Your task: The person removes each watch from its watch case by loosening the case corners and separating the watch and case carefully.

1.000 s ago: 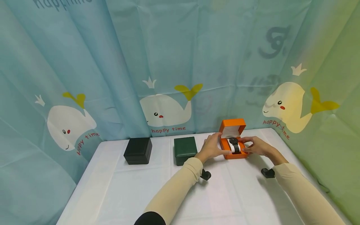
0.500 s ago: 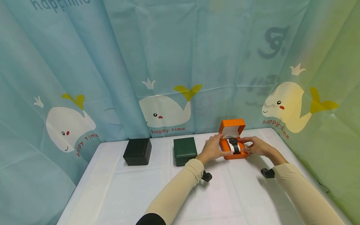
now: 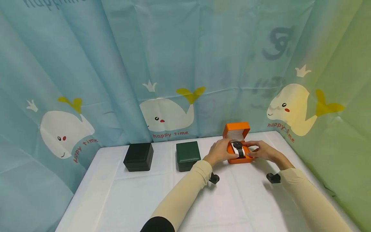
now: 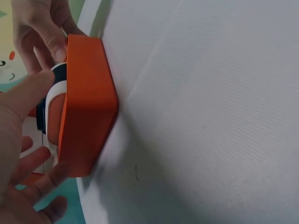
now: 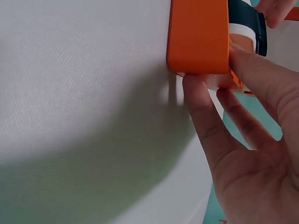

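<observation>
An orange watch box (image 3: 241, 160) stands with its lid (image 3: 237, 126) raised at the back right. Inside it is a black watch (image 3: 238, 145) on a white cushion. My left hand (image 3: 219, 151) reaches in from the left, thumb and fingers at opposite ends of the watch, in a pinch. In the left wrist view the thumb lies on the dark strap (image 4: 60, 72); the fingertips on the far side are partly hidden. My right hand (image 3: 265, 150) grips the box's right side. Its thumb is on the rim and its fingers are against the outer wall (image 5: 198, 37).
A green box (image 3: 187, 154) with its lid down sits just left of my left forearm. Further left stands a black box (image 3: 139, 156), also closed. The white-covered table (image 3: 136, 199) meets a blue whale-print curtain (image 3: 162, 74) behind the boxes.
My left hand has moved slightly right, from the box's left rim onto the watch. The right hand keeps its place on the box. The head view has shifted a little.
</observation>
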The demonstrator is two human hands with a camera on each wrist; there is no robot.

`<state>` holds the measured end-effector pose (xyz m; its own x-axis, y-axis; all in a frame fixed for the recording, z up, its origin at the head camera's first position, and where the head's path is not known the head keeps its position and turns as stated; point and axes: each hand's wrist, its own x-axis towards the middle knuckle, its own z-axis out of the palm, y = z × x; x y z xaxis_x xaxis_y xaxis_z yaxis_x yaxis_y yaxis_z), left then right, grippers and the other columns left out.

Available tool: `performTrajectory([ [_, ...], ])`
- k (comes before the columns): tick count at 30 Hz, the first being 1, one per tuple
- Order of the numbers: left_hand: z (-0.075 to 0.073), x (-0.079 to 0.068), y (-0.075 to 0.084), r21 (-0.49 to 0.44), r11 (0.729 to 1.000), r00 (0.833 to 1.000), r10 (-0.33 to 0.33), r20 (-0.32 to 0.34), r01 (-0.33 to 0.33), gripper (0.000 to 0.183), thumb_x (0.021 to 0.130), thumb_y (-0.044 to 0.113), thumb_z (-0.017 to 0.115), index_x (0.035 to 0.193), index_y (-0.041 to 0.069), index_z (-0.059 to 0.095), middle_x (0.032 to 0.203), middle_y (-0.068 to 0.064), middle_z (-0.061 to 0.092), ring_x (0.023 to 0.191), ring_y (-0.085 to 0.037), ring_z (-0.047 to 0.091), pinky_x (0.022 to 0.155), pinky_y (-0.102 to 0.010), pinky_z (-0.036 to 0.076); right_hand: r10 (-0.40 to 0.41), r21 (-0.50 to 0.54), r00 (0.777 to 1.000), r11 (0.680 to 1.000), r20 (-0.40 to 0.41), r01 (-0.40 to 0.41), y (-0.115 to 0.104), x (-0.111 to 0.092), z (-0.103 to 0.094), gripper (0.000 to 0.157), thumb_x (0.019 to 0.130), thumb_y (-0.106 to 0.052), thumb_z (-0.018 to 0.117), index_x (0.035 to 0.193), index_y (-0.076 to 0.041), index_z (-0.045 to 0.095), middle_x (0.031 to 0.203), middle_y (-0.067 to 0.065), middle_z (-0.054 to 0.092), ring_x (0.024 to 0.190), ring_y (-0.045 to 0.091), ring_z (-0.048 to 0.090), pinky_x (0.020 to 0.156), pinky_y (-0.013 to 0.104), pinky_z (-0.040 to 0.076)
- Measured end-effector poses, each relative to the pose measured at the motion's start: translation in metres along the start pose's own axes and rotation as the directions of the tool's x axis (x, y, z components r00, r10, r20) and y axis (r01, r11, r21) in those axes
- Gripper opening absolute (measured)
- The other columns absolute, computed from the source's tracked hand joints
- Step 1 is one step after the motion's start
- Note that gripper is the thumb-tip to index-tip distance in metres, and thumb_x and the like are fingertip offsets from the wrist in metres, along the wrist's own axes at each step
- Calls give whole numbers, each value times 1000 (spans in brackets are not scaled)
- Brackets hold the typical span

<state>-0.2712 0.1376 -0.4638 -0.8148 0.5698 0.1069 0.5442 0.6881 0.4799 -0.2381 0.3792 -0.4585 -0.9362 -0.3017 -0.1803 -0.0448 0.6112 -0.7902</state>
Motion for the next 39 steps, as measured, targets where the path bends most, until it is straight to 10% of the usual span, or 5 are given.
performTrajectory([
  [21, 6, 15, 5, 182, 983, 999, 0, 42, -7, 72, 84, 54, 82, 145, 23, 60, 128, 7, 67, 110, -12, 62, 97, -31, 50, -53, 66, 999, 996, -14, 54, 10, 0, 2, 61, 96, -3, 71, 149, 9, 44, 146, 39, 44, 95, 28, 67, 75, 31, 58],
  [39, 8, 17, 14, 144, 985, 994, -103, 20, 99, 68, 79, 49, 87, 139, 22, 66, 122, 5, 69, 103, -12, 61, 92, -30, 50, -23, 48, 1000, 999, -16, 24, 10, -1, 1, 63, 96, -8, 72, 150, 6, 44, 148, 37, 43, 114, 41, 64, 81, 34, 59],
])
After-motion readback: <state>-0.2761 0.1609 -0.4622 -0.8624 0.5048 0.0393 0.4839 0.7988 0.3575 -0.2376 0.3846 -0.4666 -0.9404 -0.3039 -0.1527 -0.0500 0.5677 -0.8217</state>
